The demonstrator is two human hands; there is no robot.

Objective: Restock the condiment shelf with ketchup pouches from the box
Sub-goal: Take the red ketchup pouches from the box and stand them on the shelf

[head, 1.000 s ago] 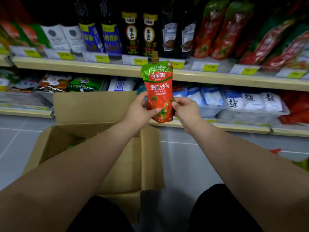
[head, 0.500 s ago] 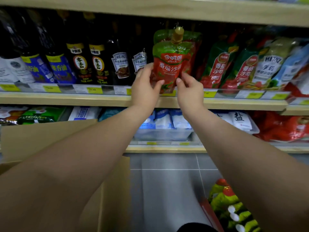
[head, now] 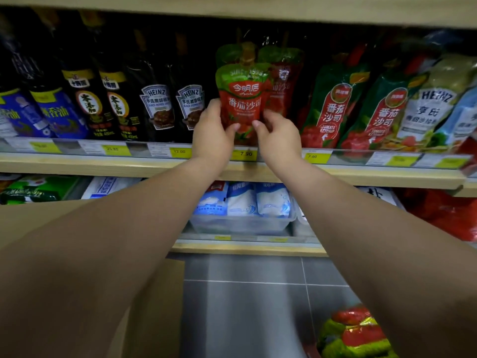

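A red and green ketchup pouch [head: 242,99] with a gold cap stands upright at the front of the condiment shelf [head: 154,166]. My left hand [head: 213,133] grips its lower left side and my right hand [head: 277,134] grips its lower right side, thumbs on the front. Behind it stand more pouches of the same kind [head: 282,81]. The cardboard box [head: 152,306] shows at the lower left, mostly hidden by my left arm; its inside is out of sight.
Dark sauce bottles [head: 157,104] fill the shelf to the left and taller ketchup pouches [head: 330,109] to the right. White salt bags in a clear tray [head: 242,223] sit on the shelf below. A bundle of pouches [head: 356,334] lies on the grey floor at lower right.
Both hands have lifted the pouch from above the box up to the condiment shelf and set it in front of the matching pouches. My view has risen and moved closer.
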